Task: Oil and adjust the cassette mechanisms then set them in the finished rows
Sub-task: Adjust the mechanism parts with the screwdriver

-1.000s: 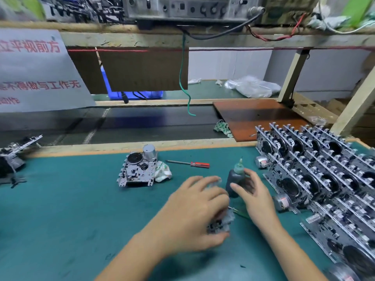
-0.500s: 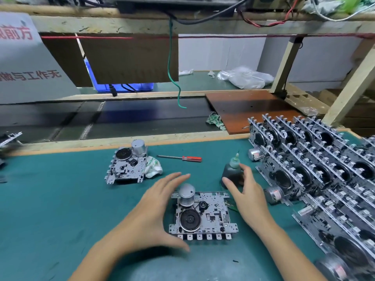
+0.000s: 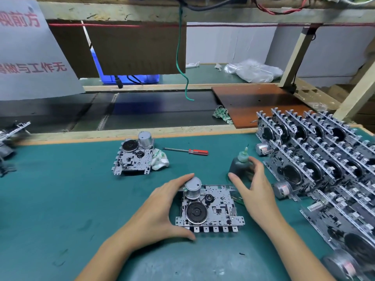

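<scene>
Oiling pending | left hand [image 3: 160, 211] spread, bracing cassette mechanism [image 3: 211, 209] at lower centre | right hand [image 3: 253, 191] spread beside oil bottle [image 3: 239, 167] | finished rows [image 3: 316, 159] right of frame: many filled.

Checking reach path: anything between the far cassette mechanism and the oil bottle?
Head view: a crumpled rag against the far mechanism, then a red-handled screwdriver, before the oil bottle.

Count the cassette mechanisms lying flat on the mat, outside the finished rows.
2: one mechanism between the hands, another mechanism further back beside a rag. A blurred item at far left is unclear.
</scene>
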`<state>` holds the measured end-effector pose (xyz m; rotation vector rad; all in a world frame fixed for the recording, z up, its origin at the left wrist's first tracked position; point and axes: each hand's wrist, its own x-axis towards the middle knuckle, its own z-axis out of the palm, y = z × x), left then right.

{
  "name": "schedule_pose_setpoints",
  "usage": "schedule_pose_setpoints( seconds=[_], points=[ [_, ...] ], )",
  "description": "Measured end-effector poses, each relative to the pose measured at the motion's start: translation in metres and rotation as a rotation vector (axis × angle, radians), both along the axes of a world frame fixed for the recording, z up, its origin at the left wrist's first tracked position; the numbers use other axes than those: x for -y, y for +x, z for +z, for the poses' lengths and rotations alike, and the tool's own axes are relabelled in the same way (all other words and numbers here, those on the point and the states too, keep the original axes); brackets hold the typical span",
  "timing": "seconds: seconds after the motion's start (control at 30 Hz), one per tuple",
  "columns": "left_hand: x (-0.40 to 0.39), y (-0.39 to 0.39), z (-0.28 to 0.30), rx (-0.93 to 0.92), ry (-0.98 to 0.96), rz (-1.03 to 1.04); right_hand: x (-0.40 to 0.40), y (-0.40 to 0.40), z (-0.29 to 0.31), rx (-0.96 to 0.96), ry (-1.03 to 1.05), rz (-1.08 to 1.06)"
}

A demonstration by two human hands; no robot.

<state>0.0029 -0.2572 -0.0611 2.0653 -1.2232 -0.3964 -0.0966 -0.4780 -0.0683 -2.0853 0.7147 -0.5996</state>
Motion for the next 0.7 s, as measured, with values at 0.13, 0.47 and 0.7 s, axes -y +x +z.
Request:
schedule_pose_setpoints(
  seconds=[0.13,0.47,0.7],
  points=[
    [0.000,-0.003,0.000,0.045,0.011,-0.021,-0.006,-0.016,0.016,0.159,-0.206,-0.167],
    [0.007,-0.007,-0.003,0.301,-0.135,0.098,-0.059,-0.068,0.018,-0.608,-0.213,-0.135],
    [0.006,-0.012,-0.007,0.110,-0.261,0.229,-0.067,-0.051,0.033,-0.223,0.276,0.104]
  ],
)
